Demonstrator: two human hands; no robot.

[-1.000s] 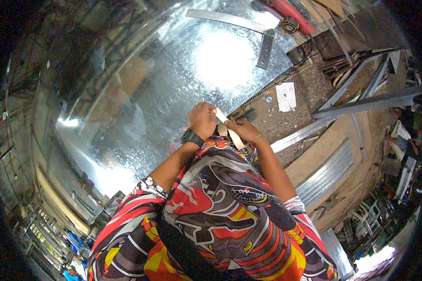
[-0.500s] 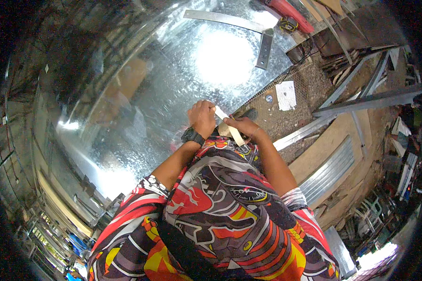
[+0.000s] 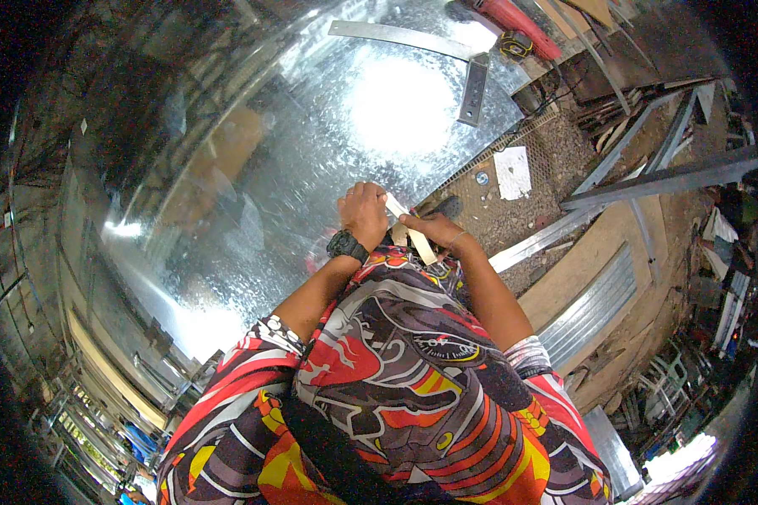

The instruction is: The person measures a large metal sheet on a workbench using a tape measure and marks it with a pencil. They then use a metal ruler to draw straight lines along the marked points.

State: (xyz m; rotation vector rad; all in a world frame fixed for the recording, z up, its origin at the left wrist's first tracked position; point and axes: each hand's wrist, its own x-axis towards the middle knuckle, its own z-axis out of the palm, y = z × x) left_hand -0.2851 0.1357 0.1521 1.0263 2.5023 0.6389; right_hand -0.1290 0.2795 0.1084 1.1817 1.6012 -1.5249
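A pale strip point(image 3: 413, 229) is being held at the frame's centre, over the metal sheet's point(image 3: 312, 168) near edge.
It is being pinched by left hand point(image 3: 364, 215) and right hand point(image 3: 434, 229) fingers; open sheet is lying beyond, toward the upper left.

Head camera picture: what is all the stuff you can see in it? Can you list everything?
metal sheet: one, shiny silver, big, fills the left and middle
metal strips: two, grey, lying on the sheet at the top
pale strip: one, cream, held between both hands
red tool: one, red, top edge
paper: one, white, on the mesh right of the sheet
metal bars: several, grey, right side
wristwatch: one, black, left wrist
shirt: one, red, orange and black pattern, bottom
left hand: one, on the pale strip
right hand: one, fingers gripping the pale strip
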